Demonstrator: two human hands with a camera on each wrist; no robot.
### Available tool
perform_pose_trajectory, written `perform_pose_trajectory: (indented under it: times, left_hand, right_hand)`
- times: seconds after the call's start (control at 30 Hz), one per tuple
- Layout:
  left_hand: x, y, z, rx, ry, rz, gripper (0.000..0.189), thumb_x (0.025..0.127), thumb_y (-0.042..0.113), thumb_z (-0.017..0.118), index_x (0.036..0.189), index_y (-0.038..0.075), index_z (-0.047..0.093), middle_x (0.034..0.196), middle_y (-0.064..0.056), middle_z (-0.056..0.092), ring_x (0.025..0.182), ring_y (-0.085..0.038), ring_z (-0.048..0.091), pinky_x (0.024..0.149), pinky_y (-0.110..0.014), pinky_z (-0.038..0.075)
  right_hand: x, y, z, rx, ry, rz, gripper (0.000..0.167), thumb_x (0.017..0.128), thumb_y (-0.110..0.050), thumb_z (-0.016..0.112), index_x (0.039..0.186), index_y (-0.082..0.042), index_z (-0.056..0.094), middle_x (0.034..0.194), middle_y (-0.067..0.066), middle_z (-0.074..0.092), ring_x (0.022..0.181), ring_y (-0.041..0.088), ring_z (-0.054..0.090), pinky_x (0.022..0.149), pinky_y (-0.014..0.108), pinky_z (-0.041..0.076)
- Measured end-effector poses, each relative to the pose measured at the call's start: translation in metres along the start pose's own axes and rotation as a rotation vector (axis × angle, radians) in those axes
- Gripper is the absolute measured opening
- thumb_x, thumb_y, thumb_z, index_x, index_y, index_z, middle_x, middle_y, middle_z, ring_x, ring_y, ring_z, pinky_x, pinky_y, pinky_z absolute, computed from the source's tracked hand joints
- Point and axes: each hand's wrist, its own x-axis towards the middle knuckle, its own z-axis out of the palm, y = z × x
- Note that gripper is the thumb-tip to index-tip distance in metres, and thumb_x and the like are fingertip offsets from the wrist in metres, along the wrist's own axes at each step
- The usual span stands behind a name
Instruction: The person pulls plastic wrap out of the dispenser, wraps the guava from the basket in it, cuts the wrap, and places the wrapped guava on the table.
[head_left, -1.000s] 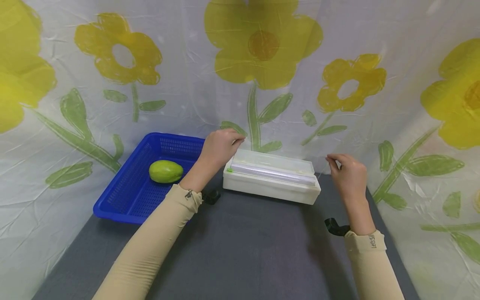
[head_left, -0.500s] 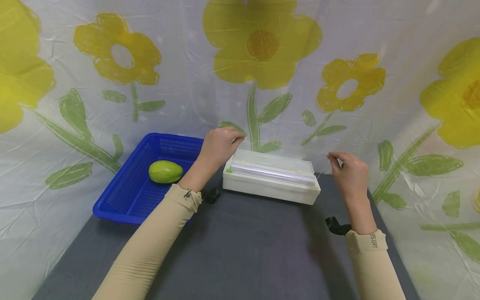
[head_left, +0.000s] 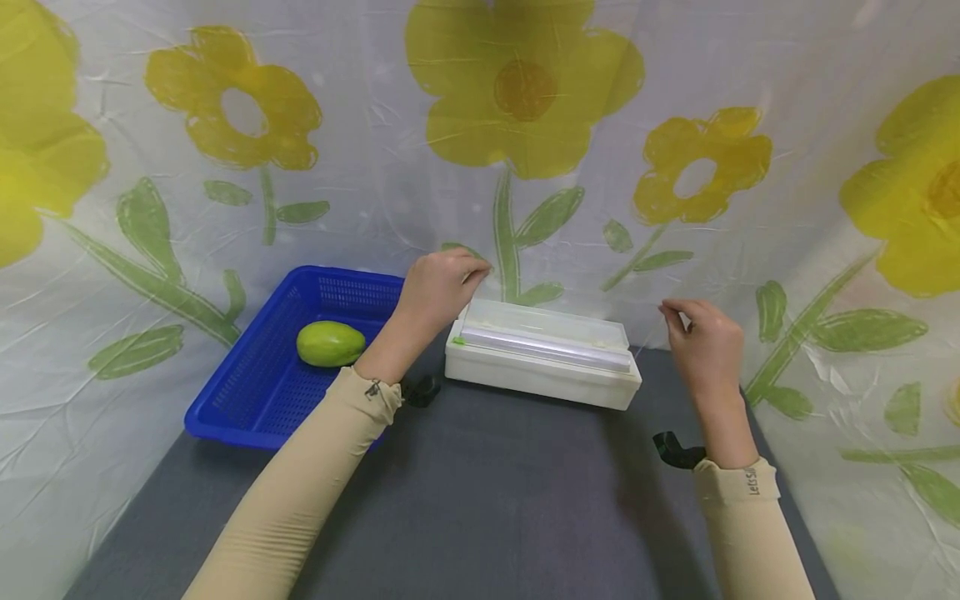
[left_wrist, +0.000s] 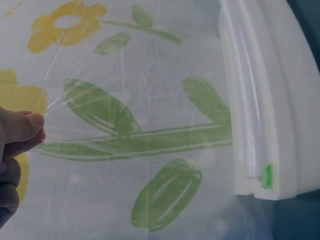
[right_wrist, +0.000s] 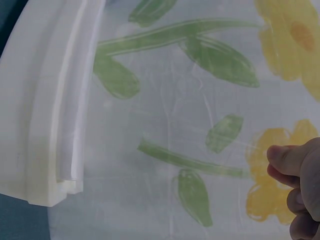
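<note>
My left hand [head_left: 441, 287] is raised above the left end of a white cling film dispenser [head_left: 542, 382], thumb and forefinger pinching clear cling film [left_wrist: 59, 106]. In the left wrist view creases in the film fan out from those fingertips. To the right of the dispenser, at a similar height, my right hand [head_left: 705, 343] has thumb and forefinger pressed together. The film at its fingertips is so clear that it barely shows. The dispenser stands with its lid [head_left: 551, 321] tilted back, and a green slider [left_wrist: 267, 176] sits at the left end of its cutting bar [head_left: 547, 348].
A blue perforated basket [head_left: 225, 417] stands at the left, holding a green oval fruit [head_left: 330, 344]. The left forearm crosses over its right side. A dark grey cloth [head_left: 495, 500] covers the table, and a flower-printed curtain [head_left: 360, 192] hangs close behind and at both sides.
My right hand has shifted slightly up and to the right, away from the dispenser. The left hand has barely moved, and the dispenser and basket stay in place.
</note>
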Motion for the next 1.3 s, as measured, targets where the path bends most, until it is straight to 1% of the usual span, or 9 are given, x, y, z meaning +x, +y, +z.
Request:
perform_pose_trajectory:
  times: [0.23,0.53,0.73,0.93,1.1,1.3]
  left_hand:
    - [0.001,0.002,-0.004,-0.004,0.010,0.000,0.014,0.099,0.011,0.076,0.108,0.005,0.084,0.103,-0.012,0.080,0.090,-0.026,0.077,0.078,-0.041,0.062]
    - [0.002,0.006,-0.009,-0.006,0.014,-0.002,0.015,0.099,0.011,0.076,0.110,0.004,0.084,0.105,-0.013,0.080,0.091,-0.027,0.077,0.079,-0.041,0.062]
    - [0.003,0.007,-0.012,-0.002,0.013,0.004,0.016,0.100,0.012,0.075,0.112,0.005,0.084,0.107,-0.012,0.081,0.092,-0.027,0.078,0.081,-0.041,0.063]
    - [0.004,0.010,-0.015,-0.004,0.031,0.020,0.015,0.099,0.011,0.075,0.111,0.005,0.084,0.103,-0.012,0.081,0.089,-0.028,0.077,0.079,-0.042,0.062]
    - [0.005,0.012,-0.018,0.011,0.040,0.020,0.015,0.099,0.011,0.076,0.110,0.005,0.084,0.101,-0.012,0.081,0.087,-0.027,0.077,0.076,-0.042,0.062]
    - [0.006,0.014,-0.020,0.018,0.064,0.023,0.014,0.098,0.011,0.077,0.109,0.005,0.084,0.101,-0.011,0.081,0.087,-0.027,0.077,0.075,-0.041,0.062]
  right_hand:
    - [0.003,0.001,-0.003,0.015,0.029,-0.027,0.010,0.097,-0.001,0.076,0.100,0.008,0.080,0.092,0.025,0.077,0.066,0.040,0.067,0.061,0.049,0.051]
    - [0.005,0.000,-0.005,0.010,0.043,-0.025,0.011,0.097,-0.002,0.076,0.101,0.007,0.081,0.093,0.025,0.077,0.065,0.040,0.067,0.060,0.050,0.052]
    - [0.008,-0.001,-0.008,0.012,0.052,-0.036,0.012,0.098,-0.002,0.075,0.101,0.009,0.080,0.092,0.026,0.077,0.065,0.040,0.066,0.060,0.048,0.050]
    - [0.009,-0.004,-0.011,0.010,0.058,-0.038,0.012,0.098,-0.002,0.075,0.101,0.009,0.080,0.092,0.027,0.077,0.065,0.041,0.066,0.060,0.048,0.049]
    - [0.012,-0.005,-0.014,0.007,0.060,-0.032,0.012,0.098,-0.002,0.075,0.101,0.009,0.080,0.093,0.027,0.077,0.067,0.042,0.068,0.061,0.048,0.051]
    - [0.014,-0.006,-0.016,0.004,0.073,-0.040,0.013,0.098,-0.003,0.075,0.101,0.009,0.080,0.092,0.027,0.077,0.065,0.042,0.067,0.060,0.048,0.049]
